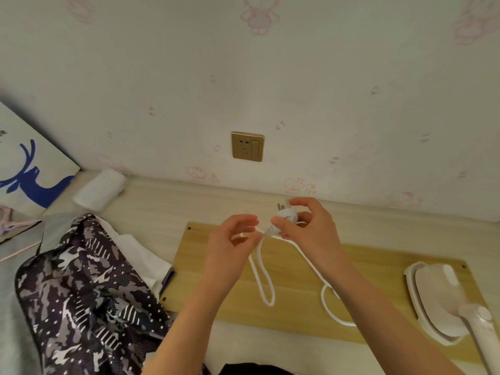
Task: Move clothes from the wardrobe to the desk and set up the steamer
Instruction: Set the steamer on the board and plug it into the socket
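R hand (305,223) pinches white plug (286,213), prongs up, w/ bare wall between it and gold socket (247,146). L hand (232,239) curls round smooth white cord (263,282), which loops over pale wood board (297,301). White steamer (438,296) lies at board's right edge. Patterned clothes (89,288) heaped on desk (162,207), left.

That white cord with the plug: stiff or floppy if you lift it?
Probably floppy: the white cord sags from the plug in slack loops onto the wooden board. Likely light too, since the right hand merely pinches the plug.
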A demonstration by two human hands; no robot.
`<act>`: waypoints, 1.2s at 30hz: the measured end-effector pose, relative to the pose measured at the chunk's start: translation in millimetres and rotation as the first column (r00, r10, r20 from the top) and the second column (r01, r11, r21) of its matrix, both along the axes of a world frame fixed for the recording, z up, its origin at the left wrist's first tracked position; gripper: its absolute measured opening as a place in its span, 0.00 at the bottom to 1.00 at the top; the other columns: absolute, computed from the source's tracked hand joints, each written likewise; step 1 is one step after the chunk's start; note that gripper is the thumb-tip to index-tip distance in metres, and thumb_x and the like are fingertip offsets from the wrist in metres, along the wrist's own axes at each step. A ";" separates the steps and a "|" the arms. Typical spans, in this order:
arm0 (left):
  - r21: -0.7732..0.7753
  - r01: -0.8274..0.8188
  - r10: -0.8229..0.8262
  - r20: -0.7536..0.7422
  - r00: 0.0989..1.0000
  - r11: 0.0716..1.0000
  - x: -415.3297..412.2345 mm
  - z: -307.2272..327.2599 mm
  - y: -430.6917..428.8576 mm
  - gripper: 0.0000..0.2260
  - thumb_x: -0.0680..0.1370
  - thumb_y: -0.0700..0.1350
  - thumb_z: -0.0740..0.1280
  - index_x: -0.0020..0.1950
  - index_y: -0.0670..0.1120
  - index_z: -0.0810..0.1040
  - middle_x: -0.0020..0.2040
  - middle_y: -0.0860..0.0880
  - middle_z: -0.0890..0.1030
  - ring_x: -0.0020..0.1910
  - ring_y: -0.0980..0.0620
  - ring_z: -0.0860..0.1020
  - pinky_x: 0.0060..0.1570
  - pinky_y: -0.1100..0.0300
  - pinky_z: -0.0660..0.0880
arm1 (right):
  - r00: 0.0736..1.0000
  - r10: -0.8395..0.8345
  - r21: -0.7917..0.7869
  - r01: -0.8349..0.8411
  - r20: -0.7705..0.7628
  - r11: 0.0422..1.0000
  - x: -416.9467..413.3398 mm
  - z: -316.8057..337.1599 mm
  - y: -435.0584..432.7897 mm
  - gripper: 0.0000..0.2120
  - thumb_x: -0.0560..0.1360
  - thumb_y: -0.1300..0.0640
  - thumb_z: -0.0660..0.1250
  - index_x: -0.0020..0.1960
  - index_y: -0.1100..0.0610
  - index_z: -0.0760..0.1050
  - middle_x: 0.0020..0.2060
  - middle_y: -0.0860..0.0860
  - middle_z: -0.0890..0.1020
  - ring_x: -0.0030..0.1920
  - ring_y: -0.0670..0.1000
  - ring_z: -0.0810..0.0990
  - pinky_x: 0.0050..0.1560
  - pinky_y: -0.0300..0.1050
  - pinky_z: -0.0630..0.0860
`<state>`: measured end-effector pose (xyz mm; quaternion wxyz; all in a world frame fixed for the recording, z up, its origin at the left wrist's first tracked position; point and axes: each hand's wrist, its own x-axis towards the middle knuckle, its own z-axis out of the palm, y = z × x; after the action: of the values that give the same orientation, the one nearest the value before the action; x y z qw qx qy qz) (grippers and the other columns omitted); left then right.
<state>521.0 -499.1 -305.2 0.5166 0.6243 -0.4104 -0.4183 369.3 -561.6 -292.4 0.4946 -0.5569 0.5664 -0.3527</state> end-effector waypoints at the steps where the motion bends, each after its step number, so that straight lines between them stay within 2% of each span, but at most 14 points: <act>1: -0.028 0.023 -0.023 0.032 0.999 0.999 -1.1 0.9 -2.3 0.11 0.73 0.41 0.73 0.53 0.54 0.80 0.50 0.59 0.82 0.52 0.59 0.80 0.50 0.64 0.77 | 1.000 0.006 0.010 -0.006 0.000 1.000 2.3 -0.8 0.4 0.21 0.65 0.49 0.77 0.54 0.46 0.73 0.41 0.51 0.84 0.39 0.50 0.85 0.48 0.54 0.81; 3: -0.063 0.048 -0.042 0.094 0.995 0.997 -3.2 1.8 -6.5 0.12 0.73 0.43 0.74 0.54 0.55 0.79 0.50 0.61 0.82 0.52 0.60 0.79 0.52 0.66 0.75 | 1.000 0.027 0.022 -0.027 0.010 0.999 6.6 -0.5 0.9 0.20 0.66 0.50 0.77 0.54 0.48 0.74 0.40 0.52 0.85 0.39 0.49 0.85 0.47 0.54 0.82; 6: -0.069 0.019 -0.010 0.123 0.992 0.997 -3.3 0.0 -12.0 0.11 0.73 0.44 0.74 0.53 0.54 0.80 0.48 0.57 0.83 0.48 0.61 0.80 0.50 0.70 0.74 | 0.996 0.070 0.036 -0.071 0.049 0.997 11.7 2.1 0.0 0.14 0.69 0.52 0.75 0.52 0.53 0.77 0.41 0.52 0.85 0.39 0.49 0.85 0.48 0.53 0.82; 10: -0.053 -0.028 0.032 0.080 0.996 0.998 3.5 -5.3 -21.2 0.10 0.73 0.45 0.74 0.52 0.53 0.80 0.47 0.56 0.83 0.47 0.60 0.81 0.48 0.67 0.76 | 0.991 0.120 0.045 -0.123 0.050 0.991 13.8 3.3 -6.7 0.13 0.69 0.55 0.75 0.53 0.52 0.79 0.43 0.51 0.86 0.43 0.48 0.85 0.50 0.51 0.82; 13: -0.058 -0.037 0.039 0.041 0.998 0.998 10.1 -8.3 -30.8 0.11 0.74 0.41 0.72 0.54 0.53 0.80 0.48 0.56 0.84 0.48 0.58 0.82 0.47 0.64 0.78 | 0.987 0.158 0.027 -0.159 0.022 0.987 19.0 2.7 -16.2 0.15 0.70 0.61 0.73 0.56 0.52 0.79 0.45 0.49 0.85 0.46 0.46 0.84 0.50 0.48 0.82; 15: -0.066 -0.041 0.043 0.034 0.999 0.997 15.3 -9.6 -39.7 0.12 0.75 0.39 0.70 0.56 0.53 0.80 0.49 0.57 0.83 0.48 0.59 0.82 0.47 0.66 0.77 | 0.988 0.153 -0.002 -0.153 0.003 0.988 26.4 0.3 -25.5 0.15 0.70 0.63 0.72 0.55 0.52 0.78 0.45 0.49 0.85 0.46 0.45 0.84 0.50 0.47 0.82; 19: -0.074 -0.043 0.045 0.032 0.998 0.996 27.6 -12.8 -66.0 0.14 0.76 0.40 0.70 0.60 0.51 0.77 0.52 0.57 0.82 0.47 0.61 0.82 0.47 0.67 0.77 | 0.993 0.118 -0.031 -0.118 -0.006 0.992 44.4 -6.9 -53.1 0.17 0.70 0.59 0.74 0.57 0.51 0.77 0.44 0.49 0.85 0.43 0.44 0.84 0.49 0.45 0.82; 26: -0.068 -0.080 0.084 0.070 0.994 0.994 52.0 -25.9 -122.7 0.12 0.77 0.41 0.69 0.57 0.54 0.77 0.50 0.59 0.81 0.45 0.65 0.80 0.44 0.72 0.75 | 0.991 0.097 -0.119 -0.107 -0.089 0.987 78.4 -23.1 -106.6 0.12 0.70 0.57 0.74 0.53 0.52 0.78 0.42 0.46 0.85 0.42 0.41 0.83 0.47 0.39 0.81; 29: -0.047 -0.071 0.074 0.076 0.994 0.996 63.3 -35.7 -145.1 0.11 0.77 0.40 0.68 0.58 0.51 0.78 0.51 0.57 0.82 0.46 0.66 0.80 0.46 0.68 0.76 | 0.992 0.081 -0.139 -0.094 -0.095 0.986 90.5 -33.0 -125.8 0.13 0.70 0.57 0.74 0.53 0.54 0.78 0.43 0.48 0.85 0.42 0.41 0.83 0.47 0.36 0.80; 32: -0.032 -0.069 0.072 0.096 0.993 0.997 72.1 -46.6 -165.4 0.11 0.77 0.41 0.68 0.58 0.50 0.79 0.52 0.55 0.82 0.47 0.65 0.79 0.50 0.62 0.78 | 0.992 0.050 -0.159 -0.069 -0.119 0.985 102.7 -42.7 -140.2 0.12 0.72 0.57 0.73 0.54 0.54 0.77 0.42 0.47 0.84 0.39 0.38 0.81 0.44 0.28 0.76; 36: -0.039 -0.069 0.073 0.102 0.992 0.997 79.3 -52.3 -186.1 0.10 0.77 0.40 0.67 0.58 0.50 0.79 0.51 0.56 0.82 0.47 0.65 0.79 0.49 0.65 0.77 | 0.998 0.002 -0.165 -0.013 -0.069 0.986 114.4 -50.8 -153.8 0.09 0.73 0.58 0.72 0.52 0.54 0.77 0.40 0.45 0.82 0.38 0.32 0.79 0.39 0.24 0.73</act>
<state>600.3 -685.2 -357.4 0.5201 0.6501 -0.4216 -0.3593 483.7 -715.4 -343.1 0.4281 -0.6101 0.5496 -0.3774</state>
